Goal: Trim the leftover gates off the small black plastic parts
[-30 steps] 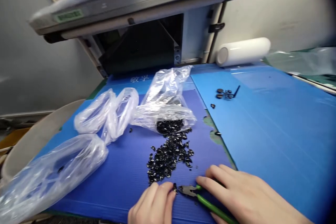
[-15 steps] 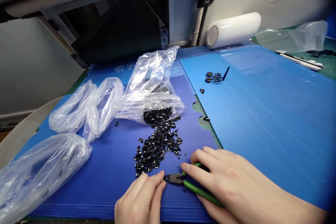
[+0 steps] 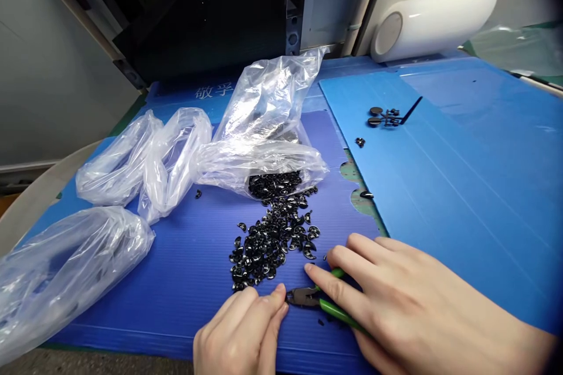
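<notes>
Two hands are at work: your left hand [image 3: 240,334] and your right hand [image 3: 396,293], set apart with the head of the cutters [image 3: 303,297] between them. Your right hand is clamped around the green handles [image 3: 338,312], its index finger reaching past the upper one. Your left thumb and index finger are pinched together right at the cutters' tip; what lies between them is hidden, so I cannot tell what they grip. Nor can I tell whether the blades have met.

Just beyond your left fingertips, on the dark blue board [image 3: 176,281], lies the heap of black pieces [image 3: 266,240], glossy and many of them crescent-shaped. It runs back into the mouth of the clear bag [image 3: 268,99], where more of them show through the plastic. One stray piece [image 3: 198,194] sits left of the heap. Below the cutters you have a small black scrap [image 3: 321,322] on the board.

To your left, further crumpled clear plastic [image 3: 74,281] covers the near corner, with looped plastic [image 3: 176,158] behind it, near the bag.

To your right, the light blue sheet [image 3: 461,187] carries a branched black part [image 3: 387,117] and, nearer you, a small black cluster [image 3: 360,142]. A single black piece [image 3: 366,194] lies at that sheet's left edge. At the back, a white roll [image 3: 435,23] rests on its side against the wall.
</notes>
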{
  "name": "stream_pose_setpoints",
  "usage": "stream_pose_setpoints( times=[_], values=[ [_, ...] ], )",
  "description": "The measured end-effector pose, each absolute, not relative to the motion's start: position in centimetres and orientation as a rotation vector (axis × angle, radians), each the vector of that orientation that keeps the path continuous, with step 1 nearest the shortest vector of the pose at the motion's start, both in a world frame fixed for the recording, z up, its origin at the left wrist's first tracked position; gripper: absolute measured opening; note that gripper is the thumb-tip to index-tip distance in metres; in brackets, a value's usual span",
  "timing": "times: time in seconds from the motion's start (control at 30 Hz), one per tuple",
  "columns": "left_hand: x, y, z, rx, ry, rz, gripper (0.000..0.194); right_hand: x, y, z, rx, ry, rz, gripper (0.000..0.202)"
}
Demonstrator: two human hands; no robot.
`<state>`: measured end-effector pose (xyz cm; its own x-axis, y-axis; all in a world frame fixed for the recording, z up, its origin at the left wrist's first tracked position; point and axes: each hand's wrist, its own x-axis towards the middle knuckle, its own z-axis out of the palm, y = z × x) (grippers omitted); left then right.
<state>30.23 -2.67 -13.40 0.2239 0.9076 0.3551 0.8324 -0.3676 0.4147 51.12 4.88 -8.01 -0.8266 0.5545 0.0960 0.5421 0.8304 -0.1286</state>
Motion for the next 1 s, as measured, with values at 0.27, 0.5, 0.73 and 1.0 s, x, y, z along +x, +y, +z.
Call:
stream_pose_setpoints(
  times=[0.27,0.5,0.73,1.0],
  values=[
    [30.5,-2.9,-13.6,2.341,1.702,0.846,0.015,49.8,5.4,-7.5,-0.776,-2.949,0.027,0.033],
    [31.0,-3.0,-13.3,2.262,1.792,0.853,0.016,49.5,5.1,-6.6,-0.832,-3.057,0.034,0.044],
    [31.0,-3.1,-13.6,2.236,1.801,0.868,0.014,49.2,4.7,-5.6,-0.816,-3.316,0.117,0.035],
    [31.1,-3.4,-13.6,2.074,1.799,0.821,0.012,52.5,4.7,-5.0,-1.225,-3.065,0.633,0.045]
  ],
)
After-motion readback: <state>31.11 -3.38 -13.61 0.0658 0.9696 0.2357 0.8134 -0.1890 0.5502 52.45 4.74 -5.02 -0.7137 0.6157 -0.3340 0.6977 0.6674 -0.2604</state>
